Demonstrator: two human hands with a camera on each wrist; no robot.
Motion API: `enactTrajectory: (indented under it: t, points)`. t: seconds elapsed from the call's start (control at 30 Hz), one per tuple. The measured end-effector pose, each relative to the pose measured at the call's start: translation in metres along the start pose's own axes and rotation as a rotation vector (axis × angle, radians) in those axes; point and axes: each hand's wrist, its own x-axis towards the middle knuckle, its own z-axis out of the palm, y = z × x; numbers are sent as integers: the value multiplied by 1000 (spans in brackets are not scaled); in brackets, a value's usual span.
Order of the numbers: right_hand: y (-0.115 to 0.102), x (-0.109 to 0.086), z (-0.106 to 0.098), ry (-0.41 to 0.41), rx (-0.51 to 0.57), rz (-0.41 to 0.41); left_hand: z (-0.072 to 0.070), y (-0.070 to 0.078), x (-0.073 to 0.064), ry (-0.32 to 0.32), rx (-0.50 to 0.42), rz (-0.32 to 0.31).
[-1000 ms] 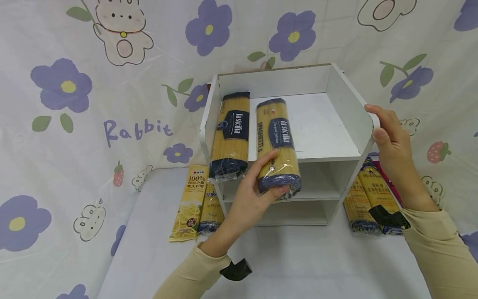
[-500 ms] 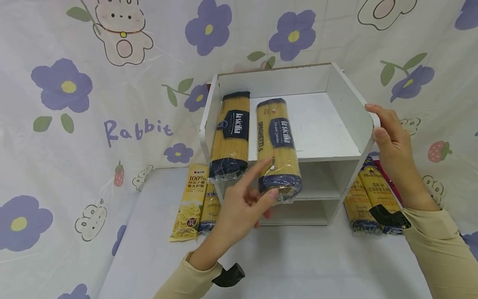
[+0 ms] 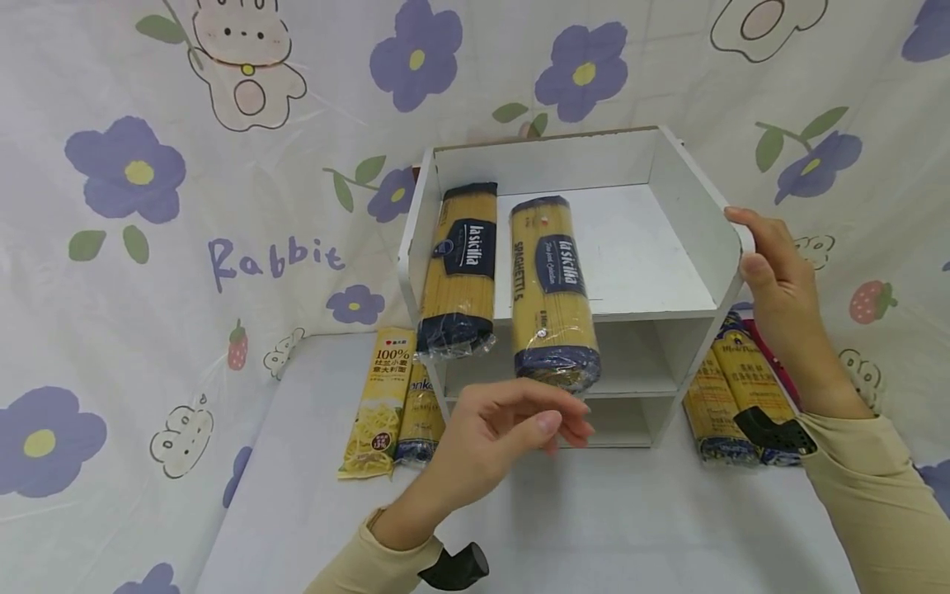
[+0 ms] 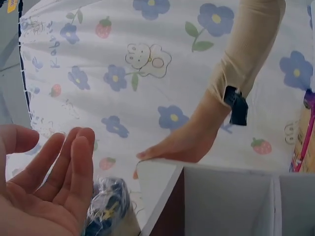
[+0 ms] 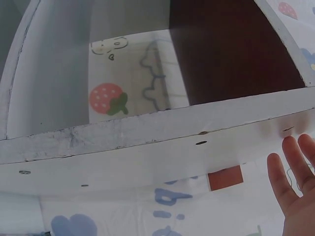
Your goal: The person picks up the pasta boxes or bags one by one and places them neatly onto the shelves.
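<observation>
A white shelf unit (image 3: 646, 247) stands on the table. Two clear packs of spaghetti with dark blue ends lie on its top level: the left pack (image 3: 458, 285) by the side wall, the middle pack (image 3: 552, 305) slightly slanted, its near end jutting past the front edge. Just below that end is my left hand (image 3: 493, 437), fingers loosely bent and nothing held; the left wrist view shows its bare palm (image 4: 44, 196). My right hand (image 3: 783, 289) grips the front upper corner of the right side wall, thumb at the front edge. Its fingers (image 5: 290, 172) touch the outer panel in the right wrist view.
A yellow noodle packet (image 3: 378, 404) and a blue-ended pasta pack (image 3: 420, 417) lean left of the shelf. To its right lie two more yellow pasta packs (image 3: 716, 404), with something pink behind. Lower compartments (image 3: 631, 355) open toward me. A flower-printed cloth (image 3: 297, 165) hangs behind.
My left hand has let go of the middle spaghetti pack and drawn down below its near end. The pack stays on the shelf, and my right hand keeps its place.
</observation>
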Motion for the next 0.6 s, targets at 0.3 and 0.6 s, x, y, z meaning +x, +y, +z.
enactTrajectory:
  t: [0.3, 0.6]
  points:
    - [2, 0, 0, -3, -5, -12, 9, -7, 4, -94, 2, 27]
    - [2, 0, 1, 4, -2, -14, 9, -11, 6, -67, 14, 7]
